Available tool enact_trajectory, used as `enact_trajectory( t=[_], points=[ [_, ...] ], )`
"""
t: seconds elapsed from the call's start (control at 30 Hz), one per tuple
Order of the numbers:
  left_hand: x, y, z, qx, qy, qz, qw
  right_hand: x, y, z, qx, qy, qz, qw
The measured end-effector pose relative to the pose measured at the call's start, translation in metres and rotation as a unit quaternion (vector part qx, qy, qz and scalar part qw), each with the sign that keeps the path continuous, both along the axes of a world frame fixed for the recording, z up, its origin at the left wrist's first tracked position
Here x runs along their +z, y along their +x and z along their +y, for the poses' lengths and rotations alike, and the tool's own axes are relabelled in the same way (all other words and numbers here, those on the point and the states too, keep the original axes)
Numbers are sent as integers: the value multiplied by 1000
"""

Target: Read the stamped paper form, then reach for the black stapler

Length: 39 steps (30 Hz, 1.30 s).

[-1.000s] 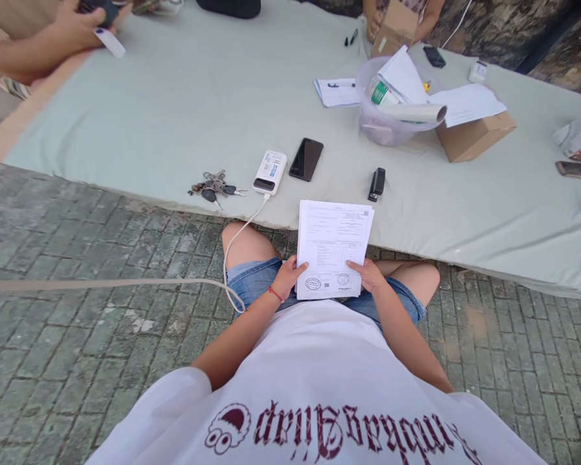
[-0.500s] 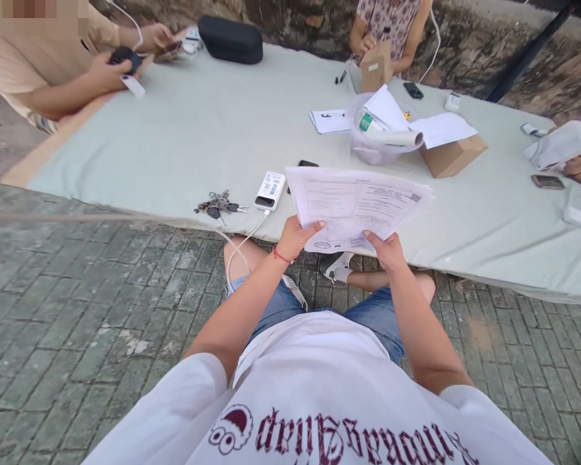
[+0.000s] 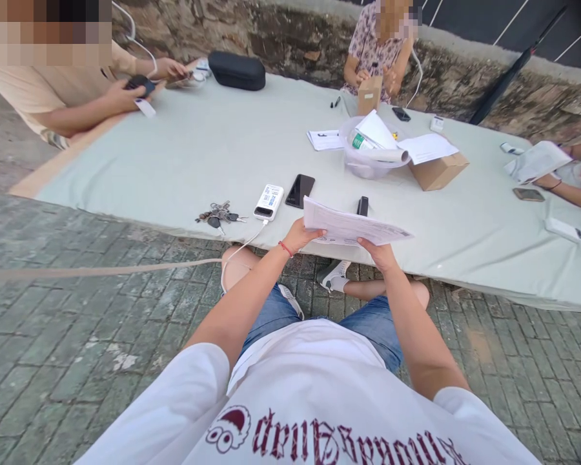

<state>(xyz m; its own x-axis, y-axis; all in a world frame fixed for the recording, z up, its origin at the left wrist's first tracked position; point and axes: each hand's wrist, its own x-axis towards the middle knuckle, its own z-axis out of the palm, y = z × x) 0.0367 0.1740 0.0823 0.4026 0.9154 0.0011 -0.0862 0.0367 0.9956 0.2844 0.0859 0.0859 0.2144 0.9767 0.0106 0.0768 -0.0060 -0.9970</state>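
Here, head view: one thin stack of printed papers point(image 3: 353, 227), held nearly flat above the near edge of the cloth-covered table point(image 3: 198, 155), left hand point(image 3: 297, 236) and right hand point(image 3: 376, 252) each clamped on its near edge. One key bunch point(image 3: 217, 214), one white power bank point(image 3: 268, 201), one black phone point(image 3: 300, 190). One clear plastic tub point(image 3: 363, 165) held rolled and folded papers; one cardboard box point(image 3: 438, 171) beside it.

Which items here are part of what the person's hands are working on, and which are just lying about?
In hand:
- stack of white printed paper forms, held by left hand and right hand

Lying about:
- small black stapler
- black smartphone
- white power bank
- bunch of metal keys
- brown cardboard box
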Motion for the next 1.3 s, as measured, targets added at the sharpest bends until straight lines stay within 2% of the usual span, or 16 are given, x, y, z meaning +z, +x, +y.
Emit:
enact_trajectory(
  t=[0.07,0.17,0.27,0.37,0.47,0.53,0.63,0.73,0.8,0.9,1.0,1.13,1.3],
  points=[
    [-8,3,1,7,-16,15,1000,-3,0,3,10,1,-9,1000],
    [-11,6,2,33,-25,56,998,-5,-2,6,1,-15,-16,1000],
    [-10,2,-5,28,-33,78,996,-7,-4,0,6,-72,35,997],
    [-15,-5,-24,1,-75,40,996,-16,-5,-14,34,-117,104,987],
    [-35,-9,-57,4,-155,-6,988,-36,-7,-33,31,-176,147,973],
    [-55,-12,-84,44,-232,-21,972,-55,-9,-49,23,-202,149,968],
    [-82,-15,-123,113,-335,-65,933,-85,-12,-78,-13,-207,97,973],
    [-95,-19,-148,146,-368,-103,913,-107,-17,-107,-61,-219,21,974],
    [-97,-21,-154,149,-366,-107,912,-114,-20,-121,-74,-222,-2,972],
    [-95,-20,-153,146,-363,-117,913,-113,-24,-131,-95,-208,-20,973],
    [-94,-17,-152,147,-367,-129,910,-104,-24,-130,-104,-194,-65,973],
    [-93,-14,-155,142,-365,-127,911,-100,-25,-122,-64,-206,-121,969],
    [-95,-20,-154,146,-348,-112,919,-114,-29,-117,-29,-213,-39,976]
  ],
)
